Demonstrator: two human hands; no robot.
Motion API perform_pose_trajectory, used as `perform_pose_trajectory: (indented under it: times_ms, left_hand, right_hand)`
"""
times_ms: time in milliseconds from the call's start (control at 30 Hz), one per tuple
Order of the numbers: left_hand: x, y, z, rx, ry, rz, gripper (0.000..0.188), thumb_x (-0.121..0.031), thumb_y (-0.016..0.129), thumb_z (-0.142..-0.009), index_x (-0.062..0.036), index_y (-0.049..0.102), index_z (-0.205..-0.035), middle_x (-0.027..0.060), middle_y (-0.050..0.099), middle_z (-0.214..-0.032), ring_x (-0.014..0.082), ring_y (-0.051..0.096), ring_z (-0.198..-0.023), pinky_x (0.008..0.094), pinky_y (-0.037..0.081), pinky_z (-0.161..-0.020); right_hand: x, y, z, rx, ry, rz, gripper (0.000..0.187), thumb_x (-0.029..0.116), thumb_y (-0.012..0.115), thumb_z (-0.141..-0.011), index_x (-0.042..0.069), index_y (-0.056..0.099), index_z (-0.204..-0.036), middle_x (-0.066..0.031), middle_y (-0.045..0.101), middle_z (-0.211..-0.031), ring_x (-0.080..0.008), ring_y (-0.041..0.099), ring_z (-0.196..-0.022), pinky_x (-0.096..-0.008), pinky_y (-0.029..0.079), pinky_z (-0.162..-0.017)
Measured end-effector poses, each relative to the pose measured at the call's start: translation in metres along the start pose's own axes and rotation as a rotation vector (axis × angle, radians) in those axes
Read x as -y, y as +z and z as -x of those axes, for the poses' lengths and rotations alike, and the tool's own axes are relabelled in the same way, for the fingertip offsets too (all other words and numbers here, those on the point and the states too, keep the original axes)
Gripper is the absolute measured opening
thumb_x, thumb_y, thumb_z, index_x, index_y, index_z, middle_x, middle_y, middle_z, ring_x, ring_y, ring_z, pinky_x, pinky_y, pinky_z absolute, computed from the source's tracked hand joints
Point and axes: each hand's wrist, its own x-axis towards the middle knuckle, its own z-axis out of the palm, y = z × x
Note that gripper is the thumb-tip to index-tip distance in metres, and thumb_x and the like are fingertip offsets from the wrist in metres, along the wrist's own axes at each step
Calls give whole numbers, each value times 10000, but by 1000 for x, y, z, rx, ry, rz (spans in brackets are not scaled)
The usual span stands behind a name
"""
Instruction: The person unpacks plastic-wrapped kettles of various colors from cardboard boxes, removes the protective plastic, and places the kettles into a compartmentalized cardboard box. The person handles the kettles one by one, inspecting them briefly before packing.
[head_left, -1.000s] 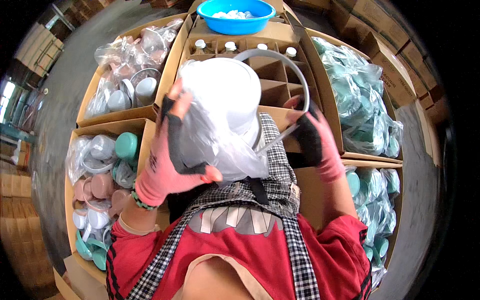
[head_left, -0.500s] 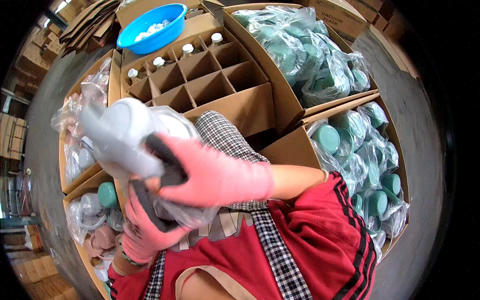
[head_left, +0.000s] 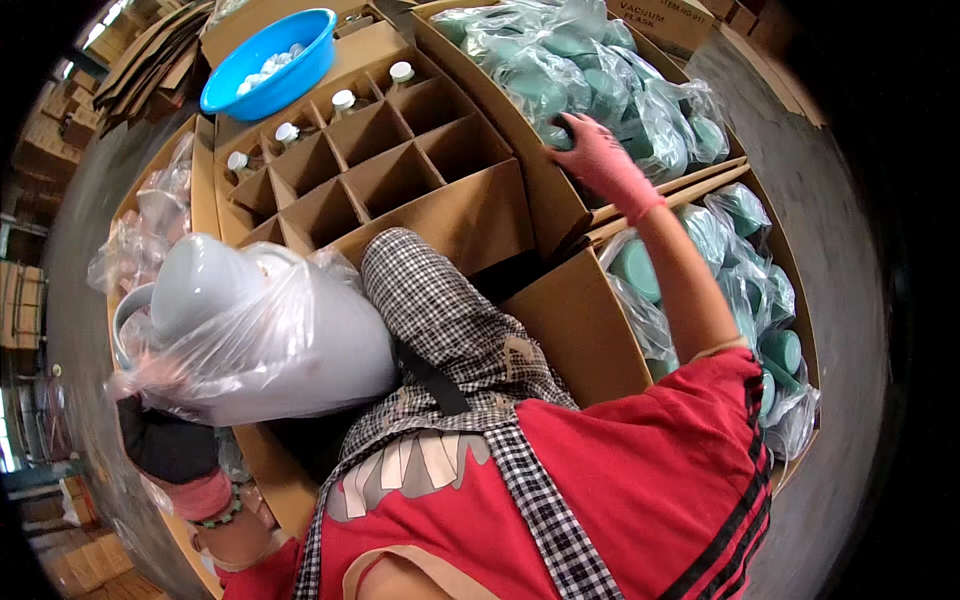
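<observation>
A light grey vacuum jug (head_left: pixel 330 335) with a looped handle lies tilted in a clear plastic bag (head_left: pixel 235 350), across my lap at the left. My left hand (head_left: pixel 170 440), in a pink glove with a dark palm, is closed on the bag by the handle end; the plastic partly covers its fingers. Stretched out to the upper right, my right hand (head_left: pixel 605 165), also in a pink glove, is over the near edge of a carton (head_left: pixel 530 145). Its fingers are apart, beside bagged green jugs (head_left: pixel 545 95).
A divided carton (head_left: pixel 430 230) stands ahead, with several white-capped bottles (head_left: pixel 343 102) along its far row. Beyond it sits a blue basin (head_left: pixel 275 95) of small white pieces. More bagged green jugs (head_left: pixel 640 270) fill a carton at right; bagged pink items (head_left: pixel 165 210) are at left.
My right hand has left the grey jug and swung to the far right carton. My left hand has moved left and down with the bagged jug, which now lies more level.
</observation>
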Motion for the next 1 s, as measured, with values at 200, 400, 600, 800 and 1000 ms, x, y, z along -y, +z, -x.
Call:
perform_pose_trajectory:
  times_ms: [200,400,600,800,1000]
  left_hand:
    - [-37,14,-55,223,-25,-262,368,-285,455,-832,5,445,-1058,22,474,-755,140,459,-699,291,400,-696]
    - [-60,63,-91,270,24,-608,372,-276,475,-817,4,452,-1061,24,488,-776,138,471,-711,287,407,-700]
    - [-50,130,-133,455,13,-873,378,-268,494,-803,3,458,-1064,26,502,-797,136,484,-724,283,413,-705]
    - [21,210,-165,767,-39,-1024,385,-259,514,-789,3,464,-1067,28,515,-818,134,496,-736,278,420,-709]
    - [142,279,-174,1040,-132,-1086,394,-251,533,-774,2,471,-1070,30,529,-840,131,508,-749,274,426,-714]
  right_hand:
    - [-143,29,-4,418,480,760,419,165,545,-681,119,488,-1094,-143,381,-1215,-398,355,-1087,-456,342,-869]
    - [-214,26,-8,-105,496,570,233,163,465,-761,57,534,-957,-177,554,-918,-327,537,-858,-415,425,-709]
    - [-235,23,7,-652,636,85,250,246,442,-801,7,499,-846,-230,562,-788,-381,533,-768,-427,419,-666]
    - [-237,24,8,-973,736,-144,283,277,444,-813,9,533,-840,-212,570,-777,-366,539,-743,-399,412,-648]
    - [-225,23,3,-1085,742,-218,302,290,441,-827,6,534,-874,-203,575,-791,-355,540,-739,-384,414,-653]
